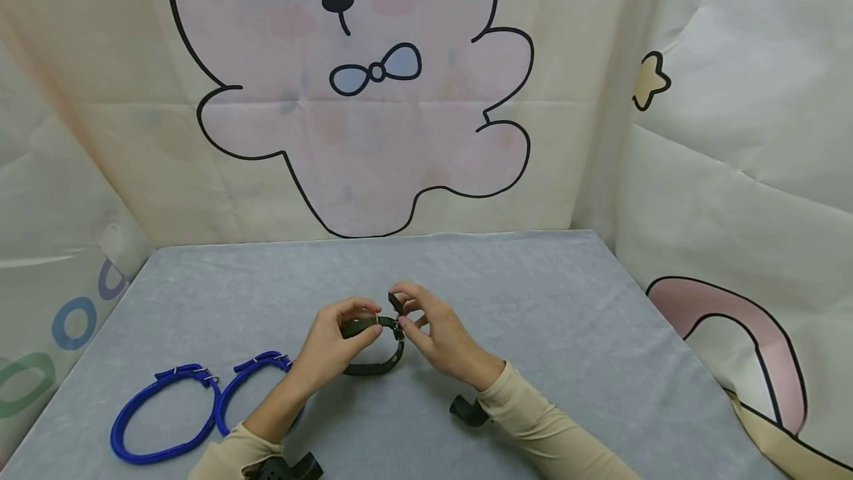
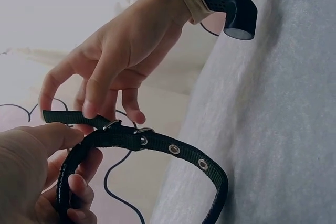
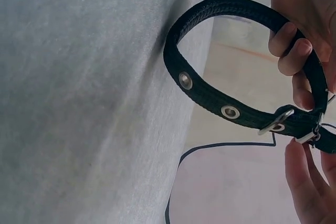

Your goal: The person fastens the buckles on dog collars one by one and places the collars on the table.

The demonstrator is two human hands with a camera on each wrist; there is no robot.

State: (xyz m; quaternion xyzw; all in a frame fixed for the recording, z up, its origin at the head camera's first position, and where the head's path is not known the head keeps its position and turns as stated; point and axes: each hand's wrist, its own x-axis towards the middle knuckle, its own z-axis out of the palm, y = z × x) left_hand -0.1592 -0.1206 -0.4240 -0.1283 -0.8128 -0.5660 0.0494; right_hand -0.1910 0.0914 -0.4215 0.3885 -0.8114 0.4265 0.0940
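A dark green collar with metal eyelets is held in the air above the table, bent into a loop. My left hand grips its band beside the buckle, fingers curled round it in the left wrist view. At the strap's loose end, my right hand pinches with thumb and fingers. The silver buckle has the strap running through it, and a metal ring sits close by. Several eyelets show along the band. Whether the buckle's prong sits in an eyelet cannot be made out.
Two blue collars lie as loops on the left of the grey cloth-covered table, the nearer one to my left forearm partly hidden by it. Printed curtains stand behind and at both sides. Dark devices are worn at both wrists.
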